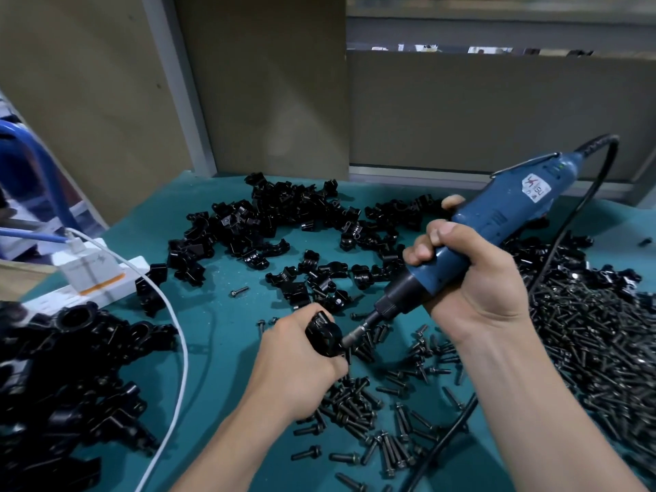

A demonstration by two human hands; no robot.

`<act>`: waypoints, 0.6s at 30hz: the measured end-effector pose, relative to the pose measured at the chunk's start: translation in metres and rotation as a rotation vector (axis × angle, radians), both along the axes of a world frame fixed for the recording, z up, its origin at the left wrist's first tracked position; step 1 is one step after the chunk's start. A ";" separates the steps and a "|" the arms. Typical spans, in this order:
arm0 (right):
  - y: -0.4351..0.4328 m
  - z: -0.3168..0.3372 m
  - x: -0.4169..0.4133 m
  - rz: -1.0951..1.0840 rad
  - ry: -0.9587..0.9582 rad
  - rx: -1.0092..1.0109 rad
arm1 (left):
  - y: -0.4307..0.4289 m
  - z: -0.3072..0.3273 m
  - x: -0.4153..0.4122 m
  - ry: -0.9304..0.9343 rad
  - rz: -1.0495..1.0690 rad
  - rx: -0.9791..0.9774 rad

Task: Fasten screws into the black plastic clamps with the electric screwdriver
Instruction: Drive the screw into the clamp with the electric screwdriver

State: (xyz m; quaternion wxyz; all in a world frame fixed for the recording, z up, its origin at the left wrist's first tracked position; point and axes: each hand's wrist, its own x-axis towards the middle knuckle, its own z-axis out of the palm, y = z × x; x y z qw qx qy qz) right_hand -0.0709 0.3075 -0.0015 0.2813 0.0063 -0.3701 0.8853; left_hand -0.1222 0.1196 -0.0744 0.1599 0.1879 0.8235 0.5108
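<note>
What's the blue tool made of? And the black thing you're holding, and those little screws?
The blue screwdriver looks like hard plastic, matte and scuffed. The clamp in the left hand seems glossy black plastic: light glints off its smooth curves. The screws are probably dark-coated metal, with a dull grey sheen.

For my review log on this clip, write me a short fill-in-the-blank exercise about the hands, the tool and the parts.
1. The right hand grips the ____ electric screwdriver.
2. The black clamp at the screwdriver's bit is held by the ____ hand.
3. The biggest heap of loose screws lies on the person's ____ side.

Missing words: blue; left; right.
</note>
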 end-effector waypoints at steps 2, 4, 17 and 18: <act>0.006 0.002 0.003 0.005 -0.011 -0.028 | 0.000 0.003 -0.001 -0.074 -0.077 0.037; 0.010 0.001 0.003 -0.042 -0.054 -0.100 | -0.001 0.008 -0.005 -0.159 -0.143 0.090; 0.013 -0.004 0.012 -0.016 -0.067 -0.145 | -0.007 0.019 -0.006 -0.286 -0.281 0.011; 0.012 -0.004 0.012 -0.008 -0.054 -0.131 | -0.009 0.019 -0.007 -0.294 -0.274 0.001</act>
